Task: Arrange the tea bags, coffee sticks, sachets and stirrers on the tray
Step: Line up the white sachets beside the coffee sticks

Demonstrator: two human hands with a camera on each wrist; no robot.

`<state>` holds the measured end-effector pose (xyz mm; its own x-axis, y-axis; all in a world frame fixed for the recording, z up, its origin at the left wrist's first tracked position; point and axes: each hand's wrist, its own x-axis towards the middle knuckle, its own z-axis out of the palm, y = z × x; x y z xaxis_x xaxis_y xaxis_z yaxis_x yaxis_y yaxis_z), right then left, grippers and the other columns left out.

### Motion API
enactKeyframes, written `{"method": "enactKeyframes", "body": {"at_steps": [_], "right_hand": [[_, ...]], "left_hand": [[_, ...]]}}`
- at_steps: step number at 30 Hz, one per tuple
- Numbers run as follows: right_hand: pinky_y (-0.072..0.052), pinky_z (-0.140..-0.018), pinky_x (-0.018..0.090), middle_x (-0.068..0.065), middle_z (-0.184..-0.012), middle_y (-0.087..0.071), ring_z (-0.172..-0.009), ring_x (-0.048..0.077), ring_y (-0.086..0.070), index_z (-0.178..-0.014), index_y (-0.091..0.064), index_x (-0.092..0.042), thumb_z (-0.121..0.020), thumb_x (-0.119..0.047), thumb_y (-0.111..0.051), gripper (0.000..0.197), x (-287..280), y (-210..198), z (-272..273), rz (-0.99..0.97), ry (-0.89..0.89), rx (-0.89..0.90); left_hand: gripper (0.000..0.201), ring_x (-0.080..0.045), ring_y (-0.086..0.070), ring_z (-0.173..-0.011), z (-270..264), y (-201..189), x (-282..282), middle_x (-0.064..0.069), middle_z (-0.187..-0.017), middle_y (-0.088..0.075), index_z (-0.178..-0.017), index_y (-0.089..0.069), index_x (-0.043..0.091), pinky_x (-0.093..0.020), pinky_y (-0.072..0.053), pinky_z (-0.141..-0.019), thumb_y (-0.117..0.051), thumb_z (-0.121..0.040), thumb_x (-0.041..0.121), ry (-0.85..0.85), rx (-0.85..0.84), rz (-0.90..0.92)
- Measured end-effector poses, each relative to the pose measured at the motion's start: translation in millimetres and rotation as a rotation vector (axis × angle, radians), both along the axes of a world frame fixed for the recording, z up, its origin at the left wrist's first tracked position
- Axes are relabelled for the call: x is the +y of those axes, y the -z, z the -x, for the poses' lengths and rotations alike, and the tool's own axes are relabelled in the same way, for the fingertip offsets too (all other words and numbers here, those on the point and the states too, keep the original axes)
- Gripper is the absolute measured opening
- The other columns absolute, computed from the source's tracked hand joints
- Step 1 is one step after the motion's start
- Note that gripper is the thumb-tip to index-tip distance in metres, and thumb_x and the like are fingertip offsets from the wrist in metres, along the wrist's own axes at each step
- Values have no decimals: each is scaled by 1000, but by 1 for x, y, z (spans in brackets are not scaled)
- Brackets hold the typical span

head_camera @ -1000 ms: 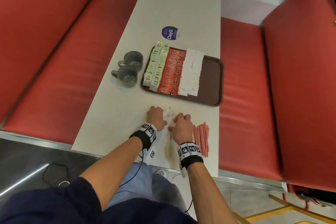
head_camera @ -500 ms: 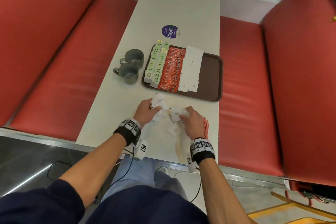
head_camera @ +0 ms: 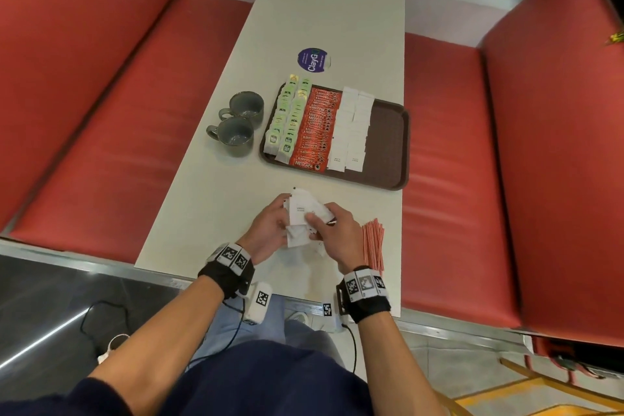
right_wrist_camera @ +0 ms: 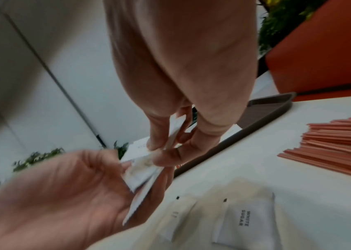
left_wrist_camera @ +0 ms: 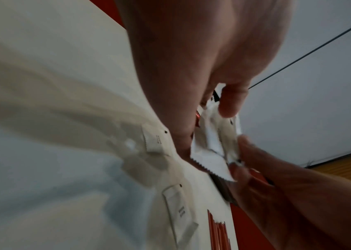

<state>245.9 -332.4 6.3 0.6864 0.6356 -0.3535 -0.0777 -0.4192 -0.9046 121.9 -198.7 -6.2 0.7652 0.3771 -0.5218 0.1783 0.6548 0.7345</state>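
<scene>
Both hands — left hand (head_camera: 270,230), right hand (head_camera: 337,233) — pinch loose sachets (head_camera: 302,213); tea bags (head_camera: 287,118) and coffee sticks (head_camera: 315,130) already fill the tray (head_camera: 388,145), stirrers (head_camera: 373,243) wait.

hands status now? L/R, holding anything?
Left hand: fingers curled round a bunch of white sugar sachets.
Right hand: pinching the same bunch of sachets.

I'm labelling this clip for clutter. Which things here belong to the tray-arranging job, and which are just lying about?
Job:
tray
tea bags
coffee sticks
sugar sachets, held by left hand and right hand
loose sachets
stirrers

Lying about:
two grey mugs
round sticker
</scene>
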Motion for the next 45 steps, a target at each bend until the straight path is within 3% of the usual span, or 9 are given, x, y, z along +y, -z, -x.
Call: {"method": "enactKeyframes", "body": {"at_steps": [7,11,16,22,27,30,35,39,45], "right_hand": [[-44,-52,15,-3,-84,-70,-58,2,-66,-102,-58,-11,-79,-17,-97,46,11,3,3,106,-69,-206],[-58,-75,32,-1,-105,-68,-81,14,-73,-107,-58,-19,-79,-37,-98,52,0,14,-11,202,-116,-252],[-54,-101,45,10,-138,-51,-124,33,-56,-137,-56,-19,-92,-51,-82,61,-16,39,-6,593,-321,-573],[-49,-85,43,14,-132,-58,-126,40,-53,-131,-57,-10,-103,-22,-71,33,9,44,2,652,-394,-593],[-57,-97,45,20,-136,-50,-109,39,-65,-136,-51,-5,-96,-6,-78,48,27,44,-8,664,-403,-443],[-57,-99,39,17,-139,-44,-94,30,-61,-126,-64,-7,-91,-9,-84,41,31,41,-18,690,-452,-332],[-51,-96,35,10,-127,-54,-106,27,-59,-104,-75,-13,-83,-21,-94,30,49,29,-16,548,-547,-353],[-50,-97,42,-2,-156,-45,-121,29,-55,-91,-72,-18,-81,-20,-93,23,69,23,-3,479,-744,-541],[-50,-94,45,8,-131,-59,-123,36,-47,-112,-70,-17,-90,-24,-86,29,81,36,-5,552,-833,-706]], "left_hand": [[35,-30,-74,-100,-11,6,-8,-21,-121,-73,-134,-59,11,-50,-63,-87,-73,-102,16,-53,10,-203],[29,-25,-71,-103,-3,14,3,-16,-118,-73,-128,-64,18,-45,-60,-86,-76,-101,18,-119,71,-354],[34,-31,-72,-114,19,25,21,-11,-122,-74,-127,-67,23,-54,-60,-94,-81,-96,22,-240,130,-249],[29,-27,-72,-111,32,28,31,-6,-115,-77,-124,-69,18,-47,-56,-96,-75,-98,9,-349,162,-137],[33,-24,-72,-108,37,24,34,-6,-116,-77,-128,-69,16,-42,-57,-90,-75,-97,7,-388,121,-97],[29,-22,-73,-105,40,21,35,-5,-114,-77,-124,-70,16,-40,-59,-85,-80,-97,18,-410,113,-96],[27,-22,-73,-104,46,24,38,-6,-112,-78,-117,-71,18,-37,-60,-78,-83,-94,26,-440,140,-131],[28,-28,-73,-108,46,31,41,-10,-118,-78,-115,-73,21,-39,-60,-76,-86,-91,25,-458,233,-155],[44,-36,-70,-120,44,33,41,-8,-116,-79,-112,-68,27,-43,-57,-77,-88,-74,36,-415,303,-235]]}}
